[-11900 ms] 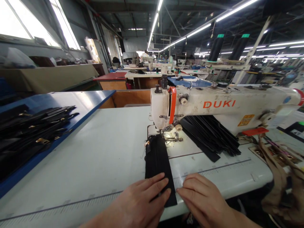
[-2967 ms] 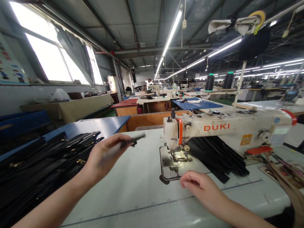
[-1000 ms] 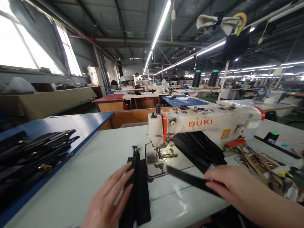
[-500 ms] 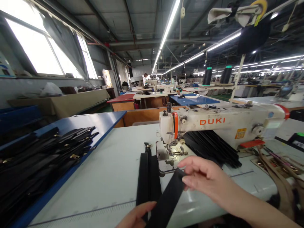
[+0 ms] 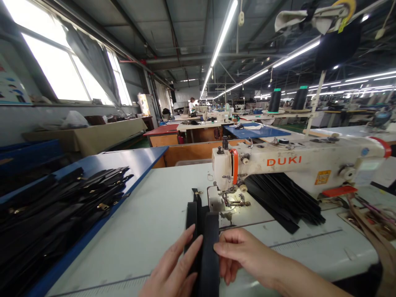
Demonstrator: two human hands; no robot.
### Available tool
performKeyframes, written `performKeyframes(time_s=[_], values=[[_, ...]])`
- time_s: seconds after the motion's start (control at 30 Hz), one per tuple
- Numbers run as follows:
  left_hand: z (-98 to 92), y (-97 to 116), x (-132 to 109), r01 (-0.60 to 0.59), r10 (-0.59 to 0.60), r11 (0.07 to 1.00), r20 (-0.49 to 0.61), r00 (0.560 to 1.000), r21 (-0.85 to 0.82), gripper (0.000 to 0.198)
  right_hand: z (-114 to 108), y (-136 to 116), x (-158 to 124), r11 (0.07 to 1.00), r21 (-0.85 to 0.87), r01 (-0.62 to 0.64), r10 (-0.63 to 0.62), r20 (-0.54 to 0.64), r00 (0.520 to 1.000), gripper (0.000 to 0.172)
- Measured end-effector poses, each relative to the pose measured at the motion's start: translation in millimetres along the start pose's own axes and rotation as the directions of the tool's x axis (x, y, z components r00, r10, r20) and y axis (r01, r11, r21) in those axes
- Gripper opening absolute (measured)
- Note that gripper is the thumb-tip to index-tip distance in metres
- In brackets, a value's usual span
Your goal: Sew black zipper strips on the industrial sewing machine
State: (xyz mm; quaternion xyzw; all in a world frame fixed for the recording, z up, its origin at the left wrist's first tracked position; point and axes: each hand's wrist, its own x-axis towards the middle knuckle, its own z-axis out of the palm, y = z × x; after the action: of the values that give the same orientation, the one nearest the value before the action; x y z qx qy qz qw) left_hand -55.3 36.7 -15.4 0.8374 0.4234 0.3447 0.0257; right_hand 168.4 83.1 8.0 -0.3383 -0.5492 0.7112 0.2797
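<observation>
A black zipper piece (image 5: 194, 214) lies lengthwise on the pale sewing table (image 5: 148, 222), its metal pull toward the white DUKI sewing machine (image 5: 297, 163). A black fabric strip (image 5: 209, 251) lies along its right side. My left hand (image 5: 175, 268) rests on the left of these pieces with fingers stretched flat. My right hand (image 5: 239, 251) pinches the strip's right edge between thumb and fingers. The needle and presser foot (image 5: 232, 200) stand just beyond the strip's far end.
A heap of black zipper pieces (image 5: 62, 210) covers the blue side table at left. More black strips (image 5: 284, 198) are stacked under the machine arm. Tan straps (image 5: 371, 218) lie at the right. Other tables and a distant person are behind.
My right hand has brought the black strip from mid-air down alongside the zipper piece. My left hand has come up onto the pieces with flat fingers.
</observation>
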Motion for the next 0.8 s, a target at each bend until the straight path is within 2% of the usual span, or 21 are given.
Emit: performKeyframes(time_s=[0.03,0.07,0.1,0.2,0.27,0.3,0.33,0.4,0.47,0.53,0.6,0.7,0.77,0.8], values=[[-1.7,-1,7,-0.157,0.156,0.98,0.023,0.988,0.118,0.051,1,1,3,0.999,-0.045,0.011,-0.011,0.014,1.0,0.056],[-3.2,-2,15,-0.27,0.261,0.943,0.069,0.963,0.195,0.055,3,1,7,0.996,-0.091,0.027,-0.025,0.025,0.999,0.057],[-4.7,-2,23,-0.334,0.314,0.91,0.118,0.942,0.245,0.057,4,2,10,0.99,-0.132,0.047,-0.044,0.031,0.999,0.058],[-7.4,-8,44,-0.335,0.281,0.88,0.2,0.939,0.337,0.059,4,0,10,0.974,-0.204,0.093,-0.095,0.002,0.995,0.055],[-6.2,-20,55,-0.274,0.221,0.885,0.178,0.959,0.376,0.056,0,-2,3,0.902,-0.387,0.193,-0.217,-0.017,0.976,0.042],[-4.3,-27,59,-0.232,0.186,0.897,0.156,0.97,0.377,0.055,-3,-2,-2,0.814,-0.521,0.257,-0.288,0.021,0.957,0.037],[-1.4,-34,62,-0.178,0.135,0.913,0.139,0.981,0.367,0.056,-6,-2,-6,0.689,-0.652,0.317,-0.338,0.098,0.936,0.04],[6.7,-46,67,-0.07,0.025,0.938,0.136,0.99,0.339,0.059,-12,-1,-11,0.409,-0.817,0.407,-0.328,0.286,0.901,0.058],[16.0,-53,68,-0.015,-0.045,0.95,0.182,0.982,0.313,0.061,-14,3,-11,0.22,-0.87,0.441,-0.264,0.382,0.885,0.067],[24.0,-58,66,-0.015,-0.056,0.956,0.233,0.971,0.292,0.06,-14,8,-7,0.034,-0.894,0.446,-0.271,0.422,0.865,0.062],[28.6,-60,62,-0.017,-0.059,0.962,0.269,0.961,0.272,0.061,-11,13,-2,-0.149,-0.88,0.45,-0.314,0.474,0.823,0.057],[28.6,-61,59,-0.007,-0.069,0.967,0.286,0.956,0.254,0.062,-9,18,2,-0.35,-0.813,0.466,-0.396,0.579,0.712,0.037],[26.3,-60,59,-0.001,-0.072,0.97,0.288,0.955,0.243,0.061,-9,19,4,-0.409,-0.772,0.486,-0.434,0.633,0.641,0.026],[25.3,-59,59,0.0,-0.071,0.972,0.29,0.955,0.237,0.061,-10,18,6,-0.418,-0.763,0.493,-0.443,0.645,0.622,0.025]])
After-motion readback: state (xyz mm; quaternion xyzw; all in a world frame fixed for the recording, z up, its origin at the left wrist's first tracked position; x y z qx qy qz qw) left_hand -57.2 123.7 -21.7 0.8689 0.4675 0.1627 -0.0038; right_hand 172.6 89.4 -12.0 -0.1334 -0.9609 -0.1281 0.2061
